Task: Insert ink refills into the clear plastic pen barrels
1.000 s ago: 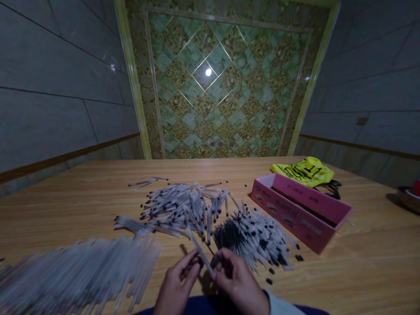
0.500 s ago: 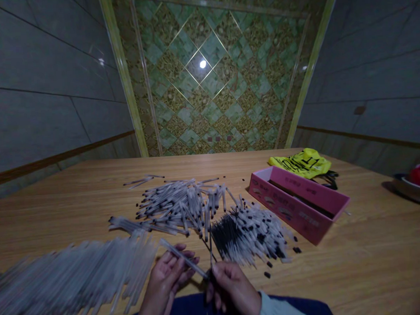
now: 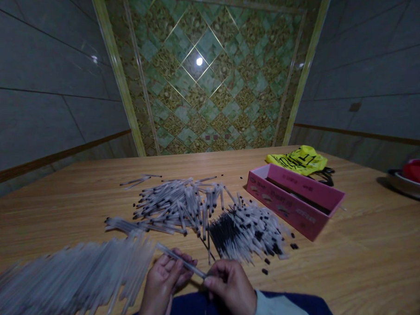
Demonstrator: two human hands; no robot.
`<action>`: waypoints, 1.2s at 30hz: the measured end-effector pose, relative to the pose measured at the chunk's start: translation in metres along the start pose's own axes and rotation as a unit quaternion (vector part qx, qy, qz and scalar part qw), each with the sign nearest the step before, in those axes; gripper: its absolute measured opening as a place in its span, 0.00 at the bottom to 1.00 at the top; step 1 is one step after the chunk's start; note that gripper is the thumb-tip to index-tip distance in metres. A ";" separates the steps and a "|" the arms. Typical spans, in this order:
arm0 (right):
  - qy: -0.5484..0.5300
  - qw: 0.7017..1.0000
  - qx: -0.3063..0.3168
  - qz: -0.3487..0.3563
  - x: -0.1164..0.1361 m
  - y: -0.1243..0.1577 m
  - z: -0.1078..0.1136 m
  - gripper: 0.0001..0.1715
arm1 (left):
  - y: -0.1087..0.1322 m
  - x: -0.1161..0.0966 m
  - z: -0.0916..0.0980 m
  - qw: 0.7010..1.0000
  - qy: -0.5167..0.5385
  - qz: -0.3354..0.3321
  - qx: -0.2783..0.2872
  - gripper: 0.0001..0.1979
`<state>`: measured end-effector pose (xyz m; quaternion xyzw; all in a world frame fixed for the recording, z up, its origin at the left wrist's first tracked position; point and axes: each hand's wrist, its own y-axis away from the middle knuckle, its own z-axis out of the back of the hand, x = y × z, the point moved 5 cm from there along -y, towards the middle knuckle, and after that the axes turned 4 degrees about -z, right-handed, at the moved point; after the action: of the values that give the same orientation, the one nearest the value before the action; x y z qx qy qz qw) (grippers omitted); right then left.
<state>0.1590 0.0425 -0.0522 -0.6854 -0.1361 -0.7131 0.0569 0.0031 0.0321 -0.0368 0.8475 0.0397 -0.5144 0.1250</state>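
Note:
My left hand (image 3: 163, 282) cradles a clear pen barrel (image 3: 179, 262) that slants up to the left, its fingers curled under the tube. My right hand (image 3: 229, 286) pinches the barrel's near end, with a thin black refill (image 3: 209, 251) sticking up beside the fingers. Both hands hover at the near edge of the wooden table (image 3: 357, 258). Just left of them lies a wide heap of clear barrels (image 3: 72, 279). Ahead are a pile of assembled pens (image 3: 180, 206) and a pile of black-tipped refills (image 3: 248, 232).
A pink open box (image 3: 295, 201) sits right of the piles, with a yellow printed bag (image 3: 298, 159) behind it. A metal bowl holding something red (image 3: 411, 179) stands at the far right. Small black caps (image 3: 265, 271) are scattered by the refills.
The barrel swung from pointing up between my hands to lying across my left fingers. My right hand shifted to its near end, and the view drifted down slightly.

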 end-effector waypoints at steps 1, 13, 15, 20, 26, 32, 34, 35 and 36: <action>0.020 0.999 -0.024 0.014 0.002 0.001 0.002 0.23 | 0.000 0.000 0.001 1.000 -0.003 0.000 -0.002 0.19; 0.058 0.996 -0.014 0.060 0.001 0.000 0.003 0.22 | -0.003 -0.001 0.007 0.999 0.009 -0.026 -0.017 0.18; 0.057 0.997 -0.004 0.048 -0.001 0.000 0.002 0.24 | -0.003 0.000 0.007 1.000 0.010 -0.026 -0.016 0.18; 0.067 0.997 0.031 0.015 -0.002 0.000 -0.003 0.28 | -0.002 0.001 0.004 1.000 0.004 -0.015 -0.007 0.19; 0.124 0.990 -0.045 0.049 0.010 0.004 0.006 0.19 | -0.003 0.002 0.004 1.000 -0.001 -0.018 0.004 0.17; 0.130 0.990 -0.008 0.055 0.003 0.003 0.003 0.27 | -0.002 0.001 0.006 1.000 -0.008 -0.018 -0.011 0.19; 0.127 0.989 -0.031 0.065 0.004 0.002 0.006 0.22 | -0.002 0.002 0.006 1.000 -0.005 -0.017 -0.009 0.19; 0.122 0.989 -0.040 0.067 0.005 0.002 0.007 0.21 | -0.002 0.002 0.006 1.000 -0.003 -0.017 -0.007 0.19; 0.117 0.990 -0.042 0.069 0.005 0.003 0.007 0.21 | -0.002 0.002 0.006 1.000 0.000 -0.018 -0.006 0.18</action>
<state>0.1661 0.0426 -0.0465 -0.6070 -0.0511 -0.7877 0.0924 -0.0013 0.0326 -0.0415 0.8457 0.0576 -0.5166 0.1207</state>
